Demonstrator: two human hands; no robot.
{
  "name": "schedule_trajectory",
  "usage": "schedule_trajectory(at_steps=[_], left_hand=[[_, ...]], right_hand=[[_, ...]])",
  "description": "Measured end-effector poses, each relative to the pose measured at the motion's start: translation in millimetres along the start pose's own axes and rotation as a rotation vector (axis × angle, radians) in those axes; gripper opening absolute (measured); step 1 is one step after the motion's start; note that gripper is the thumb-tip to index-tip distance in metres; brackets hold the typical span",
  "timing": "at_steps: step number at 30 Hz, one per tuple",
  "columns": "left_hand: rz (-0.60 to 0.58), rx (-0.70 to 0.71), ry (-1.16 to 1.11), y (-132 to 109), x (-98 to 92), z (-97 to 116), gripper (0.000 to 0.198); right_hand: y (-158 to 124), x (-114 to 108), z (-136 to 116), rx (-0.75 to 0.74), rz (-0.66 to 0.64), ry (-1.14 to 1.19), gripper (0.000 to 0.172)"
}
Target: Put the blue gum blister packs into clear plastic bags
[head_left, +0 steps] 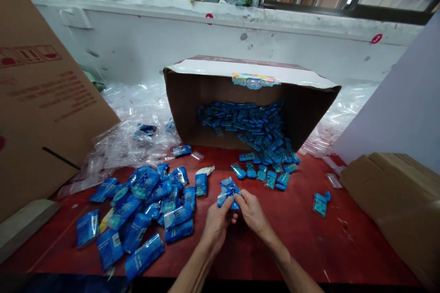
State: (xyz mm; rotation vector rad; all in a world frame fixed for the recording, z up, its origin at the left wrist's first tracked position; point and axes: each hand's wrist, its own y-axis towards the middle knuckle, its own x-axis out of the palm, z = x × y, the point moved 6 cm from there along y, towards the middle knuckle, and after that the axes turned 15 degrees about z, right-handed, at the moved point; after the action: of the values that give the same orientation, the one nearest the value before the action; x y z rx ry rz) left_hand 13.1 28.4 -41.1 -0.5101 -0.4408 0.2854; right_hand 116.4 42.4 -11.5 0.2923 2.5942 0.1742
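Note:
Both my hands pinch a blue printed plastic packet point(228, 189) over the middle of the red table. My left hand point(217, 219) has its thumb and fingers closed on the packet's lower left side. From the right, my right hand point(252, 210) grips its edge, with the fingertips of both hands close together. What is inside the packet cannot be made out. To the left lies a heap of similar blue packets point(144, 192). Beyond my hands, several small clear-and-blue cases point(261, 173) with blue contents lie at the mouth of a tipped carton.
The cardboard carton point(299, 110) lies on its side, holding many blue cases point(244, 119). Clear plastic pieces point(127, 137) are piled behind. A single case point(320, 204) with its cap raised rests on the red table point(288, 238). Boxes point(395, 206) flank both sides.

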Motion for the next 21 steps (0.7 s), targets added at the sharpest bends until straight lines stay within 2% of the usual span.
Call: schedule_trajectory(at_steps=[2, 4, 8, 12, 15, 18, 21], left_hand=[[-0.108, -0.072, -0.009, -4.2, 0.7, 4.5, 0.025], [-0.112, -0.128, -0.016, -6.0, -4.2, 7.8, 0.022], [-0.001, -0.226, -0.041, -6.2, -14.7, 3.7, 0.017], [0.032, -0.287, -0.080, -7.8, -17.7, -3.6, 0.018], [0.050, -0.331, -0.148, -8.4, -20.4, -5.1, 0.017], [0.095, -0.370, -0.190, -7.4, -24.3, -6.6, 0.016], [0.106, -0.378, -0.219, -5.6, -24.5, -8.7, 0.014]], right_hand=[[9.7, 0.2, -0.1, -0.038, -0.097, -0.065, 0.036], [24.4, -1.7, 0.7, -0.062, -0.132, -0.117, 0.037], [60.0, -5.9, 4.8, -0.055, 0.024, -0.263, 0.018], [76.2, 2.4, 10.2, -0.048, 0.132, -0.367, 0.017], [71.7, 1.1, 12.5, -0.065, 0.135, -0.362, 0.019], [54.8, -15.1, 12.7, -0.096, 0.105, -0.314, 0.025], [27.3, -32.2, 14.2, -0.035, -0.005, -0.042, 0.031]])
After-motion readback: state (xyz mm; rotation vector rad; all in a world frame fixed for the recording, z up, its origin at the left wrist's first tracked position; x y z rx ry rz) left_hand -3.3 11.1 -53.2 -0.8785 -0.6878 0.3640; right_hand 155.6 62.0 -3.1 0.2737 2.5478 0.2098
